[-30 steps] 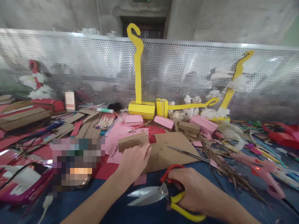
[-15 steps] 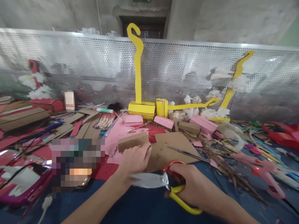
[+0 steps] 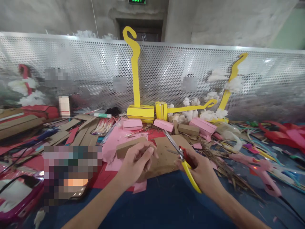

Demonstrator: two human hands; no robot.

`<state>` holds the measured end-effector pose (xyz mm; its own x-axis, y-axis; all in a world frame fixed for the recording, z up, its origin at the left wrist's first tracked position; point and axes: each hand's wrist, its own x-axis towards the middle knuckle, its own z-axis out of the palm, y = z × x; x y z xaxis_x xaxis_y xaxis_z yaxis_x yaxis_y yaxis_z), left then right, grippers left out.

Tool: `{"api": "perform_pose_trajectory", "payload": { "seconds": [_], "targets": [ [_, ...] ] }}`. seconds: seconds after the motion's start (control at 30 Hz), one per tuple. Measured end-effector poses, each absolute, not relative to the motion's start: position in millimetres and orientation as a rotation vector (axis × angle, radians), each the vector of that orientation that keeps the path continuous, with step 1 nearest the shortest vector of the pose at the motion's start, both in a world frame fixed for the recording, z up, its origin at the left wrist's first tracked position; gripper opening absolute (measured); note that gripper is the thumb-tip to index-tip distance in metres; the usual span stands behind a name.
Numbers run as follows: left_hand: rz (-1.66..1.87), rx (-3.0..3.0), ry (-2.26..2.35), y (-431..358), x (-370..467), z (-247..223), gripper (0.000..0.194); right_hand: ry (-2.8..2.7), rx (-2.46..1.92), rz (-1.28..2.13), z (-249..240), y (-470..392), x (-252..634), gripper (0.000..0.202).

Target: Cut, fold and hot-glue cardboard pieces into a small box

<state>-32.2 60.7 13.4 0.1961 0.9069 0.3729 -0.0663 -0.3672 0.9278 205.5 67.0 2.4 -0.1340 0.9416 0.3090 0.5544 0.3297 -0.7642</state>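
My right hand [image 3: 199, 167] grips scissors [image 3: 189, 173] with red and yellow handles, their blades pointing forward and a little left. My left hand [image 3: 135, 160] is closed, thumb against curled fingers; whatever may be between them I cannot make out. It hovers over a brown cardboard box [image 3: 125, 148] and partly covers it. A flat brown cardboard sheet [image 3: 164, 160] lies between my hands, with pink paper [image 3: 111, 156] to its left. Just below my left hand a small pink paper scrap [image 3: 139, 187] rests on the blue table.
Yellow hook-shaped pieces on boxes [image 3: 140, 113] stand at the back, before a perforated metal panel [image 3: 157, 73]. Small pink boxes [image 3: 132, 124] line up ahead. A pink glue gun [image 3: 264, 173] lies right, beside dry twigs [image 3: 235, 178]. Cardboard strips [image 3: 82, 130] and a phone [image 3: 79, 192] are left.
The scissors have swung from pointing left to pointing forward, away from my left wrist. My left hand has turned with its fingers curled together. A pink scrap now shows below it.
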Motion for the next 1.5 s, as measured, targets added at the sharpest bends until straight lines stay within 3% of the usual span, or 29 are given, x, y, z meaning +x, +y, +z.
{"api": "perform_pose_trajectory", "payload": {
  "seconds": [0.4,1.07,1.5],
  "targets": [
    [1.294,1.236,0.838,68.8,-26.0,-0.5,0.024,-1.768,-1.35,0.754,-5.3,72.2,202.4,0.037],
    [1.316,1.262,1.066,70.0,-32.9,1.6,0.029,-1.795,-1.215,0.953,-13.4,71.0,204.7,0.04],
    [1.376,1.413,1.188,70.1,-33.2,3.5,0.021,-1.729,-1.174,0.996,-7.0,66.9,198.4,0.045]
  ]
}}
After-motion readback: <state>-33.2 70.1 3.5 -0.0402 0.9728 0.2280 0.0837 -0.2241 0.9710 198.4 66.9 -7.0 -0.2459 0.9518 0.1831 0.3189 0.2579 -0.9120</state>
